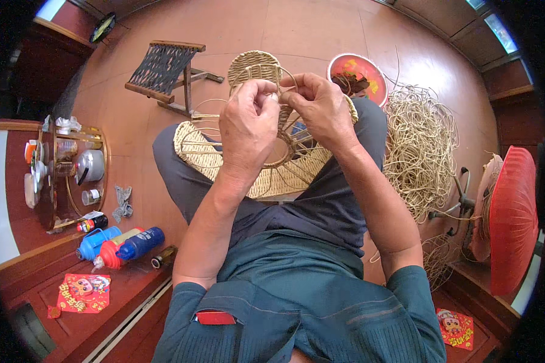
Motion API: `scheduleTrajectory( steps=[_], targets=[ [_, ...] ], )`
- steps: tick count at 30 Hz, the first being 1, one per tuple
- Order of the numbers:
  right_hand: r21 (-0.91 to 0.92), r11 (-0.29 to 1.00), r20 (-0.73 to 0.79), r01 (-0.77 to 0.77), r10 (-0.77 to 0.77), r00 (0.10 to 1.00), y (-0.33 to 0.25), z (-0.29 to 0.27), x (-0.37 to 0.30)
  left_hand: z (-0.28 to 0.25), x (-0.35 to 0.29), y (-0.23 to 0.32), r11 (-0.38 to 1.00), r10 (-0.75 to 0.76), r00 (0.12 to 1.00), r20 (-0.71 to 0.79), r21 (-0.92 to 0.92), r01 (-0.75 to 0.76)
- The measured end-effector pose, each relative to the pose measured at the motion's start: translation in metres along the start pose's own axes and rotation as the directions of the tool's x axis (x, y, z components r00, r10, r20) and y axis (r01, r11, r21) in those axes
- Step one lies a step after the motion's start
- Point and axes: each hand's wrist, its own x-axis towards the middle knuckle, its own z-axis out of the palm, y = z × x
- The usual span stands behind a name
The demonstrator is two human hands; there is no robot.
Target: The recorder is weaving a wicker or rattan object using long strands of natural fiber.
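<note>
A woven straw-cord piece (263,186) lies across my lap, with a wide curved band, a small ring in the middle and bare thin ribs between them. Its rounded woven end (248,61) stands up at the far side. My left hand (248,127) is closed in a pinch beside that end, its fingertips largely hiding what they grip. Close against it, my right hand (322,112) pinches a thin tan cord (292,77) that loops up at the rounded end. The fingertips of both hands nearly meet on this cord.
A big heap of loose cord (421,145) lies at right, beside a red basin (374,74) with brown material. A folding stool (163,68) stands far left. A shelf cart (72,163) and several bottles (140,243) are at left, a red round-backed seat (515,221) at right.
</note>
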Motion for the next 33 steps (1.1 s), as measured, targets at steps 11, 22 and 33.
scheduleTrajectory(
  steps=[11, 22, 33],
  targets=[
    [0.033, 0.999, 0.052, -0.012, 0.011, 0.999, 0.001, -0.002, 0.006, 0.005, -0.005, -0.007, 0.999, 0.050, 0.999, -0.019, -0.008, -0.050],
    [0.023, 0.998, 0.198, -0.060, 0.055, 0.979, -0.009, -0.014, 0.013, 0.008, 0.002, -0.017, 0.949, 0.246, 0.968, -0.046, 0.213, -0.231],
    [0.069, 0.997, 0.168, -0.024, 0.012, 0.986, -0.008, -0.012, 0.010, -0.014, 0.019, -0.017, 0.859, 0.412, 0.904, 0.112, 0.285, -0.426]
  ],
)
